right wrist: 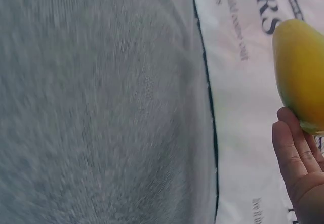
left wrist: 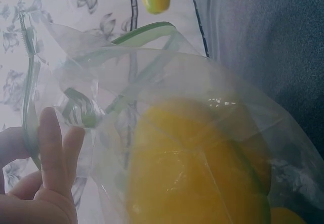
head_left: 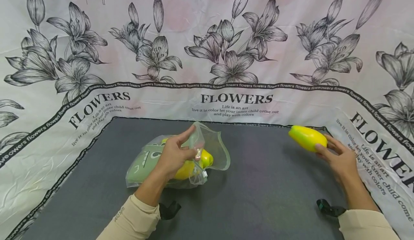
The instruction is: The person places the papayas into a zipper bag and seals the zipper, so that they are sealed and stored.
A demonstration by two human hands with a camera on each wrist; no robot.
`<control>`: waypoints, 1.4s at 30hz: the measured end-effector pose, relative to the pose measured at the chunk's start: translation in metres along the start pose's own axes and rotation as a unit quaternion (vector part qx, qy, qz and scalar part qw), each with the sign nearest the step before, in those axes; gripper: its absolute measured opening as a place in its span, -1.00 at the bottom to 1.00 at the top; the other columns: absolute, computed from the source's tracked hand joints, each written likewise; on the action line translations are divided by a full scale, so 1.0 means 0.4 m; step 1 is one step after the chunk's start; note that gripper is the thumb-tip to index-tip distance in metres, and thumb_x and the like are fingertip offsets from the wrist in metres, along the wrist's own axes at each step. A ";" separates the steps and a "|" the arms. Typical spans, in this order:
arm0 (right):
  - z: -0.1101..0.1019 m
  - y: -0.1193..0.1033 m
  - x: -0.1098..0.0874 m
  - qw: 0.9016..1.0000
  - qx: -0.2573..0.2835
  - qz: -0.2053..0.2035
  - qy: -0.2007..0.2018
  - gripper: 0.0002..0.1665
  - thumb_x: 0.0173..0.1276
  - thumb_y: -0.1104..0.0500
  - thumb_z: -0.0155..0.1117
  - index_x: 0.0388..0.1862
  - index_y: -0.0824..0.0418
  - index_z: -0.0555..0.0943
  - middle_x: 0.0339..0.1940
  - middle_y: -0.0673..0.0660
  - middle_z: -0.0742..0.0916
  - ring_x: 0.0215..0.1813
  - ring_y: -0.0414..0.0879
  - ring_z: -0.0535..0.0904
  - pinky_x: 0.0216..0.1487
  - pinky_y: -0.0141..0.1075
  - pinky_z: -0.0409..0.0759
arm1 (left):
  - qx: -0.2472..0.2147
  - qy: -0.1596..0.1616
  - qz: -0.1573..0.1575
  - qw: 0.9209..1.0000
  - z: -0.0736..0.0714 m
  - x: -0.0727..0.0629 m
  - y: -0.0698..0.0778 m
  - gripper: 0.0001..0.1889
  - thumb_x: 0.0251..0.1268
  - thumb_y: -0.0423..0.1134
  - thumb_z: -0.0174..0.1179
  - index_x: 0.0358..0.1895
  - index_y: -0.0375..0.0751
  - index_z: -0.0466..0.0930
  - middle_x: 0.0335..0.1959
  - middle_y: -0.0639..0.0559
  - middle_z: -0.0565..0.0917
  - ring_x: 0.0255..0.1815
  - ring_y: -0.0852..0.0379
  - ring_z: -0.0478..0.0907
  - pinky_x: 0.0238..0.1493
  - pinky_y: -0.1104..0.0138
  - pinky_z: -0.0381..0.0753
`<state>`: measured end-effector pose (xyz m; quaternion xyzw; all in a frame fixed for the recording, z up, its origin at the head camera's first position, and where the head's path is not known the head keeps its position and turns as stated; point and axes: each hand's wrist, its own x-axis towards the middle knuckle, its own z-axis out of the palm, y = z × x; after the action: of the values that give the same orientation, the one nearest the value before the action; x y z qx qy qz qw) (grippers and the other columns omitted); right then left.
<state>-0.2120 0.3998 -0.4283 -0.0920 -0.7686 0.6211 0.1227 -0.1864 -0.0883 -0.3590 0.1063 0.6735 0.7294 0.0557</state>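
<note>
In the head view my left hand [head_left: 174, 155] pinches the rim of a clear zip bag [head_left: 137, 171] with a green printed front, near its opening. Through the plastic show yellow papayas [head_left: 184, 171], and one fills much of the bag [left wrist: 116, 67] in the left wrist view. A white zip slider [head_left: 205, 174] hangs at the mouth, which gapes to the right. Off to the right, my right hand [head_left: 339, 157] grips another yellow-green papaya [head_left: 307, 138] by its near end, raised over the table's far right corner. The right wrist view shows this papaya [right wrist: 304, 75] at the fingertips.
A dark grey table [head_left: 252, 197] lies under both hands. White cloth [head_left: 174, 100] with printed flowers and lettering stands around its back and sides. Black straps [head_left: 330, 208] stick out beside both beige sleeves [head_left: 365, 225].
</note>
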 end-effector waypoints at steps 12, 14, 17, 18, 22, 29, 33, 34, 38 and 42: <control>0.060 -0.052 -0.087 0.992 -0.056 -0.109 -0.035 -0.33 0.32 0.21 0.31 0.40 0.19 0.40 -0.02 -0.10 0.57 -0.18 -0.36 0.64 -0.22 -0.52 0.57 | -0.001 0.009 -0.006 1.000 0.001 -0.008 -0.004 -0.20 0.07 -0.64 0.14 0.46 -0.16 0.21 0.46 0.08 0.20 0.00 -0.06 0.62 -0.32 0.28 0.65; 0.066 -0.060 -0.099 0.991 -0.066 -0.115 -0.036 -0.34 0.32 0.20 0.31 0.40 0.18 0.40 0.00 -0.10 0.57 -0.15 -0.39 0.62 -0.21 -0.53 0.56 | 0.002 0.011 -0.006 1.000 0.001 -0.009 -0.004 -0.20 0.08 -0.64 0.14 0.46 -0.16 0.22 0.47 0.06 0.19 0.00 -0.05 0.62 -0.31 0.27 0.65; 0.074 -0.071 -0.117 0.986 -0.101 -0.127 -0.029 -0.33 0.32 0.17 0.31 0.41 0.15 0.41 0.03 -0.11 0.56 -0.11 -0.44 0.57 -0.20 -0.55 0.54 | 0.007 0.014 -0.005 1.000 0.001 -0.010 -0.005 -0.20 0.08 -0.64 0.14 0.46 -0.15 0.23 0.47 0.04 0.19 -0.02 -0.05 0.63 -0.29 0.25 0.66; 0.076 -0.074 -0.123 0.986 -0.101 -0.129 -0.029 -0.33 0.32 0.18 0.32 0.40 0.15 0.41 0.04 -0.09 0.56 -0.10 -0.43 0.57 -0.19 -0.55 0.54 | 0.007 0.014 -0.005 1.000 0.000 -0.010 -0.006 -0.20 0.07 -0.64 0.14 0.46 -0.15 0.23 0.47 0.04 0.19 -0.02 -0.05 0.63 -0.29 0.24 0.66; 0.085 -0.087 -0.144 0.985 -0.094 -0.146 -0.026 -0.34 0.31 0.24 0.31 0.39 0.18 0.42 0.05 -0.08 0.57 -0.08 -0.43 0.57 -0.18 -0.54 0.55 | 0.013 0.014 -0.001 1.000 0.000 -0.012 -0.005 -0.20 0.07 -0.63 0.14 0.46 -0.14 0.23 0.47 0.06 0.19 -0.04 -0.06 0.64 -0.29 0.24 0.66; 0.113 -0.118 -0.177 0.978 -0.029 -0.200 -0.051 -0.36 0.25 0.45 0.28 0.33 0.33 0.44 0.08 -0.03 0.59 -0.03 -0.33 0.62 -0.16 -0.50 0.56 | 0.009 0.005 0.002 1.000 0.002 -0.011 -0.005 -0.19 0.08 -0.63 0.13 0.47 -0.16 0.20 0.48 0.05 0.17 0.00 -0.05 0.62 -0.30 0.28 0.65; 0.131 -0.137 -0.191 0.971 0.018 -0.224 -0.080 -0.38 0.22 0.54 0.23 0.31 0.41 0.44 0.11 0.04 0.60 0.00 -0.27 0.63 -0.13 -0.46 0.56 | 0.008 0.001 0.002 1.000 0.003 -0.012 -0.004 -0.19 0.09 -0.63 0.13 0.48 -0.16 0.18 0.48 0.06 0.16 0.02 -0.04 0.61 -0.32 0.30 0.64; 0.135 -0.141 -0.194 0.970 0.023 -0.226 -0.084 -0.38 0.22 0.55 0.23 0.31 0.41 0.44 0.10 0.05 0.60 0.00 -0.26 0.63 -0.14 -0.46 0.56 | 0.009 0.001 0.002 1.000 0.003 -0.012 -0.004 -0.19 0.09 -0.63 0.13 0.48 -0.16 0.18 0.48 0.06 0.16 0.02 -0.04 0.61 -0.32 0.30 0.64; 0.151 -0.152 -0.202 0.967 0.022 -0.236 -0.097 -0.36 0.22 0.56 0.22 0.32 0.41 0.43 0.10 0.05 0.60 0.00 -0.25 0.63 -0.13 -0.45 0.56 | 0.012 0.000 0.004 1.000 0.003 -0.014 -0.002 -0.20 0.09 -0.62 0.13 0.48 -0.15 0.18 0.48 0.06 0.16 -0.01 -0.04 0.63 -0.31 0.29 0.64; 0.172 -0.154 -0.210 0.963 0.030 -0.240 -0.119 -0.35 0.21 0.57 0.22 0.32 0.43 0.41 0.08 0.06 0.62 0.01 -0.22 0.63 -0.12 -0.42 0.57 | 0.013 0.001 0.006 1.000 0.003 -0.016 -0.002 -0.19 0.08 -0.63 0.13 0.48 -0.16 0.19 0.49 0.02 0.15 -0.06 -0.05 0.64 -0.31 0.30 0.64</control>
<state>-0.1522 0.2980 -0.3881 0.1737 -0.7583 0.6025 0.1785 -0.1801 -0.0886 -0.3600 0.1105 0.6822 0.7211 0.0492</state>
